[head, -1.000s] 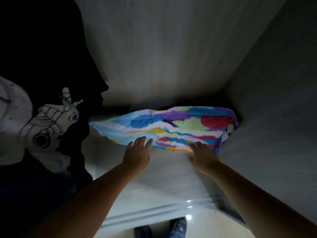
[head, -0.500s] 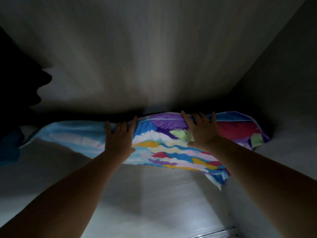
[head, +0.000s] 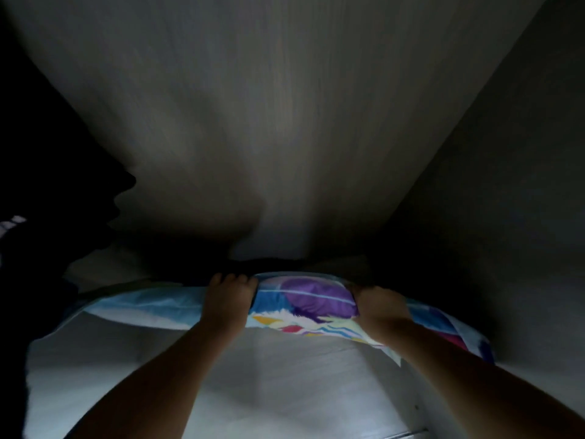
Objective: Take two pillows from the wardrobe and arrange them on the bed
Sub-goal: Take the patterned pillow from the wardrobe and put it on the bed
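A pillow point(head: 304, 307) in a bright cover of blue, purple, yellow and red patches lies across the pale wardrobe shelf point(head: 269, 391), deep in the dim compartment. My left hand point(head: 229, 301) rests on the pillow's middle with its fingers curled over the far top edge. My right hand point(head: 380, 307) grips the pillow to the right of the purple patch, fingers dug into the fabric. The pillow's right end reaches the wardrobe's side wall. No second pillow shows clearly; the space behind is black.
The wardrobe's grey back panel point(head: 269, 122) rises above the shelf, and its right side wall point(head: 506, 217) closes in. Dark hanging clothes point(head: 41, 217) fill the left edge.
Both hands have gone from touching the pillow's near edge to gripping over its top. The view has moved closer and lower into the wardrobe, and the floor has left the frame.
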Demonstrator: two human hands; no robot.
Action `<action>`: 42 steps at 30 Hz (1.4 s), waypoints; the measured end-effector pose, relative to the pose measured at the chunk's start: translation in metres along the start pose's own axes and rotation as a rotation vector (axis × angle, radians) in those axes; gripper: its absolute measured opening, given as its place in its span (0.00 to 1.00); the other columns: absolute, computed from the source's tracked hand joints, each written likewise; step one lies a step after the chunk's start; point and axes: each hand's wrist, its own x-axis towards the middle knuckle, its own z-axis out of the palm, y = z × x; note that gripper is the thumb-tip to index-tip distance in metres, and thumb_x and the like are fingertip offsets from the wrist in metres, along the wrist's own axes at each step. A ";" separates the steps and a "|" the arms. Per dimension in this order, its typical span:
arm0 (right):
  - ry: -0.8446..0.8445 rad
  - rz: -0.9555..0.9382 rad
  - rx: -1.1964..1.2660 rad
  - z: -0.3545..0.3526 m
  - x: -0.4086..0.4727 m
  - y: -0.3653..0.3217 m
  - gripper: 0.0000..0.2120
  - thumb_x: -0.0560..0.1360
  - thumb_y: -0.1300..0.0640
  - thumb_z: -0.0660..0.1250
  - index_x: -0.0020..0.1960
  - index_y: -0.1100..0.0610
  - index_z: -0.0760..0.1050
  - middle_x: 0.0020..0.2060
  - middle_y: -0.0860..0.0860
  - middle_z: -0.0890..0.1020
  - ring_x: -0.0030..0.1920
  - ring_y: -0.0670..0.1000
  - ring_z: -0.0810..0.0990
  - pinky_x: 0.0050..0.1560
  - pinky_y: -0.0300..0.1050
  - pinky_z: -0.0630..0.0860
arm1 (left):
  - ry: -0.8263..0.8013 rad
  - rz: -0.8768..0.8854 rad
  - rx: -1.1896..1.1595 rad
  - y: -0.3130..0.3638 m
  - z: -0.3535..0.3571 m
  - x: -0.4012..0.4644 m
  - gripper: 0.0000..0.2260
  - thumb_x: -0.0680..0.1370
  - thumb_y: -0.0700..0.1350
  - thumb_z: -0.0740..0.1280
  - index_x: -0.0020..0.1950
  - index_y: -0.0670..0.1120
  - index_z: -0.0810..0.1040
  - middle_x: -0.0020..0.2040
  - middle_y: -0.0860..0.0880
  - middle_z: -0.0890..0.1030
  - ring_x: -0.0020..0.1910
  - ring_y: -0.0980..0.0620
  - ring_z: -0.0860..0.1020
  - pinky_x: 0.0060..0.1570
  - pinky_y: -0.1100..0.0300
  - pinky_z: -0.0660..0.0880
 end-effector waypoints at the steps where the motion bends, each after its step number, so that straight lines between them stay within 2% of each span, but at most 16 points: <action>1: -0.007 0.014 0.017 -0.005 -0.010 0.002 0.15 0.78 0.50 0.59 0.63 0.50 0.75 0.57 0.52 0.82 0.60 0.55 0.81 0.58 0.47 0.76 | 0.056 0.039 0.038 -0.001 -0.011 -0.004 0.09 0.66 0.42 0.63 0.36 0.46 0.83 0.29 0.48 0.81 0.30 0.48 0.81 0.36 0.61 0.76; 2: -0.014 0.023 0.034 -0.014 -0.020 0.003 0.16 0.78 0.49 0.59 0.63 0.50 0.75 0.57 0.52 0.83 0.60 0.56 0.81 0.58 0.47 0.76 | 0.094 0.063 0.075 -0.002 -0.024 -0.008 0.09 0.65 0.42 0.62 0.33 0.47 0.83 0.26 0.49 0.80 0.28 0.49 0.80 0.33 0.62 0.76; 3: -0.020 0.026 0.046 -0.023 -0.032 0.004 0.16 0.77 0.48 0.59 0.62 0.50 0.76 0.57 0.52 0.83 0.60 0.56 0.81 0.58 0.47 0.76 | 0.072 0.062 0.073 -0.003 -0.039 -0.014 0.08 0.65 0.42 0.64 0.35 0.47 0.83 0.28 0.49 0.81 0.30 0.50 0.81 0.35 0.62 0.77; 5: -0.016 0.027 0.061 -0.043 -0.056 0.006 0.16 0.77 0.46 0.60 0.61 0.51 0.77 0.57 0.52 0.83 0.59 0.55 0.81 0.58 0.46 0.76 | -0.008 0.032 0.038 -0.007 -0.070 -0.023 0.09 0.69 0.41 0.66 0.47 0.48 0.82 0.41 0.49 0.83 0.44 0.47 0.81 0.48 0.58 0.75; 7: -0.035 0.048 0.081 -0.062 -0.092 0.009 0.17 0.77 0.45 0.60 0.61 0.51 0.77 0.58 0.51 0.83 0.60 0.55 0.81 0.58 0.45 0.76 | -0.050 0.039 0.028 -0.008 -0.094 -0.032 0.14 0.75 0.40 0.59 0.60 0.49 0.74 0.56 0.49 0.79 0.58 0.45 0.75 0.57 0.54 0.67; 10: -0.043 0.097 0.162 -0.088 -0.147 0.012 0.19 0.76 0.41 0.61 0.62 0.49 0.76 0.59 0.51 0.82 0.61 0.55 0.80 0.58 0.44 0.75 | -0.080 0.117 0.055 -0.003 -0.141 -0.045 0.17 0.77 0.42 0.57 0.65 0.51 0.69 0.62 0.49 0.76 0.62 0.45 0.71 0.60 0.51 0.64; 19: -0.033 0.267 0.312 -0.140 -0.314 0.011 0.24 0.73 0.34 0.61 0.60 0.48 0.76 0.55 0.54 0.84 0.57 0.58 0.82 0.56 0.49 0.78 | -0.075 0.288 0.005 0.037 -0.230 -0.123 0.17 0.76 0.42 0.58 0.63 0.53 0.71 0.61 0.49 0.76 0.62 0.46 0.72 0.59 0.48 0.65; 25: 0.054 0.443 0.273 -0.140 -0.416 -0.009 0.18 0.73 0.39 0.63 0.59 0.45 0.77 0.51 0.52 0.85 0.51 0.57 0.84 0.47 0.45 0.77 | -0.087 0.479 -0.056 0.056 -0.256 -0.186 0.18 0.76 0.48 0.62 0.65 0.54 0.69 0.63 0.49 0.75 0.63 0.46 0.71 0.60 0.46 0.66; 28: 0.062 0.550 0.282 -0.137 -0.474 -0.009 0.14 0.75 0.44 0.61 0.57 0.46 0.77 0.48 0.51 0.84 0.48 0.57 0.83 0.43 0.45 0.75 | -0.076 0.578 -0.051 0.080 -0.276 -0.213 0.18 0.74 0.45 0.63 0.65 0.53 0.70 0.62 0.49 0.74 0.62 0.45 0.71 0.60 0.46 0.67; 31: 0.040 0.641 0.293 -0.129 -0.539 -0.005 0.13 0.77 0.47 0.60 0.59 0.45 0.76 0.49 0.51 0.84 0.50 0.57 0.83 0.44 0.45 0.72 | -0.053 0.691 -0.024 0.119 -0.293 -0.245 0.18 0.73 0.42 0.63 0.62 0.52 0.71 0.59 0.48 0.75 0.60 0.44 0.72 0.57 0.45 0.69; 34: 0.028 0.732 0.318 -0.123 -0.605 0.006 0.14 0.78 0.46 0.60 0.62 0.43 0.76 0.53 0.51 0.83 0.54 0.56 0.82 0.49 0.45 0.74 | -0.047 0.788 -0.004 0.170 -0.307 -0.277 0.14 0.72 0.40 0.63 0.57 0.51 0.71 0.57 0.48 0.76 0.59 0.44 0.72 0.54 0.45 0.70; 37: 0.006 0.811 0.345 -0.111 -0.670 0.025 0.14 0.79 0.47 0.59 0.63 0.42 0.74 0.55 0.50 0.83 0.56 0.55 0.81 0.53 0.46 0.75 | -0.030 0.893 0.021 0.229 -0.319 -0.305 0.15 0.72 0.41 0.64 0.57 0.51 0.70 0.57 0.47 0.76 0.58 0.44 0.73 0.52 0.44 0.71; 42: 0.007 0.907 0.360 -0.071 -0.766 0.069 0.14 0.77 0.46 0.59 0.62 0.43 0.75 0.53 0.50 0.83 0.56 0.56 0.81 0.51 0.46 0.74 | -0.033 1.026 0.010 0.337 -0.332 -0.351 0.16 0.71 0.43 0.67 0.56 0.52 0.69 0.56 0.48 0.76 0.56 0.44 0.73 0.45 0.47 0.71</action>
